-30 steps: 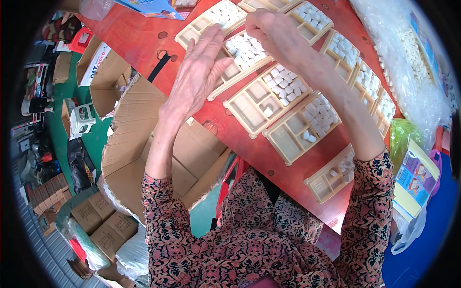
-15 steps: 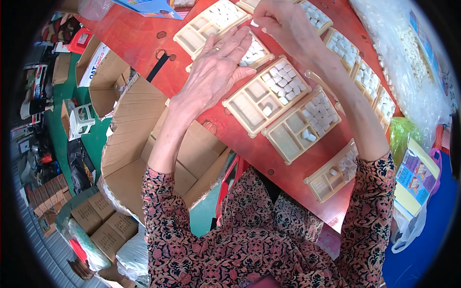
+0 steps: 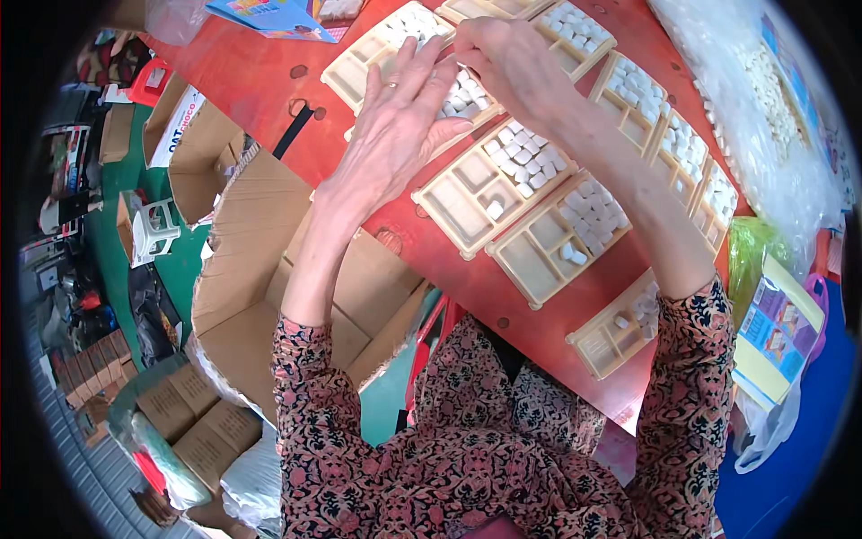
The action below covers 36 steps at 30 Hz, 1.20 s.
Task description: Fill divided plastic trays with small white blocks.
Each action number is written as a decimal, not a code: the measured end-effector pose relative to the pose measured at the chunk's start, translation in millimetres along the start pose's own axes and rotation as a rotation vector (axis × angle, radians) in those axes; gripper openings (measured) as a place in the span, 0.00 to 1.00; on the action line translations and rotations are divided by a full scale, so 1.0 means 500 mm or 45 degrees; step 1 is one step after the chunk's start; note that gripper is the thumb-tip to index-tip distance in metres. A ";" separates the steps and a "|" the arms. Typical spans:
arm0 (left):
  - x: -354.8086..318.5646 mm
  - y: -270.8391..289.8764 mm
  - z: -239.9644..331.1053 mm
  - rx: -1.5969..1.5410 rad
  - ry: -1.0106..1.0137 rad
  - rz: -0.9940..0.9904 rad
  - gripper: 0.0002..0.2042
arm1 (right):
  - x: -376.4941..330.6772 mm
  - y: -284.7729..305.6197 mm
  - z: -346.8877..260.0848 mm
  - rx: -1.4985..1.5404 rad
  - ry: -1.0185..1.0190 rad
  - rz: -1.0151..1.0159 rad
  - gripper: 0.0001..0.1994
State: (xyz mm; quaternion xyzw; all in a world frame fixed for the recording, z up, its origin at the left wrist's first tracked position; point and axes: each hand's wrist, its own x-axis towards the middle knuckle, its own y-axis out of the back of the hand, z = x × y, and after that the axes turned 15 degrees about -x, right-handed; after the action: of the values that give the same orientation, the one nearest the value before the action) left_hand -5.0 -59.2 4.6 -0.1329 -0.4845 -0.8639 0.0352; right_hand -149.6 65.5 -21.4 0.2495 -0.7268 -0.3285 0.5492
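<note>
My left hand [image 3: 400, 117] lies with fingers stretched out over a beige compartment tray [image 3: 489, 110], covering much of it. Small white blocks [image 3: 462, 97] show in that tray beside the fingertips. Just right of it my right hand [image 3: 510, 67] hangs over the tray's far end, its fingers pinched together and pointing down. Whatever they hold is hidden. Nearer to me stand two similar trays, one [image 3: 449, 208] with a single white block in a small compartment, the other [image 3: 536, 269] with a couple there. Both have a large compartment full of blocks.
More filled trays [image 3: 648, 135] run along the right and far side of the red table [image 3: 359, 67]. A clear plastic bag of white blocks [image 3: 763, 99] lies at right. A big open cardboard box [image 3: 242, 242] stands against the table at left. A smaller tray [image 3: 606, 346] sits near my right sleeve.
My right hand has moved left and slightly nearer, from beyond the tray to over its far end, beside my left fingers. My left hand stays spread over the tray.
</note>
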 end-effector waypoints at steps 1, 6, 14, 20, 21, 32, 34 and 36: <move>0.004 -0.004 -0.002 -0.003 -0.001 0.001 0.28 | -0.007 -0.008 0.006 -0.002 0.000 -0.003 0.10; 0.001 -0.006 -0.011 -0.059 -0.002 0.036 0.25 | -0.005 -0.019 0.001 -0.050 0.086 0.116 0.11; 0.001 -0.012 -0.011 -0.184 -0.015 0.149 0.23 | 0.019 -0.007 -0.028 0.030 -0.034 -0.050 0.06; -0.009 -0.004 -0.005 -0.113 0.013 0.152 0.28 | 0.026 -0.006 -0.034 0.026 -0.099 -0.083 0.05; -0.012 -0.003 0.000 -0.047 0.019 0.110 0.30 | 0.024 -0.007 -0.030 0.058 -0.099 -0.036 0.03; -0.019 -0.019 -0.004 0.112 0.042 -0.027 0.38 | 0.016 0.023 -0.048 -0.201 0.025 -0.165 0.10; -0.021 -0.014 -0.003 0.111 0.042 -0.016 0.38 | 0.024 0.031 -0.058 -0.178 0.063 -0.162 0.10; -0.018 -0.010 -0.002 0.114 0.038 -0.031 0.38 | 0.033 0.039 -0.063 -0.263 0.128 -0.216 0.10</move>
State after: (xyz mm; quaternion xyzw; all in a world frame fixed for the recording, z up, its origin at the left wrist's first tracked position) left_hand 2.6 -57.9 -2.5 -0.1125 -0.5236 -0.8437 0.0376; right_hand -123.6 59.9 9.2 0.2682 -0.6371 -0.4339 0.5778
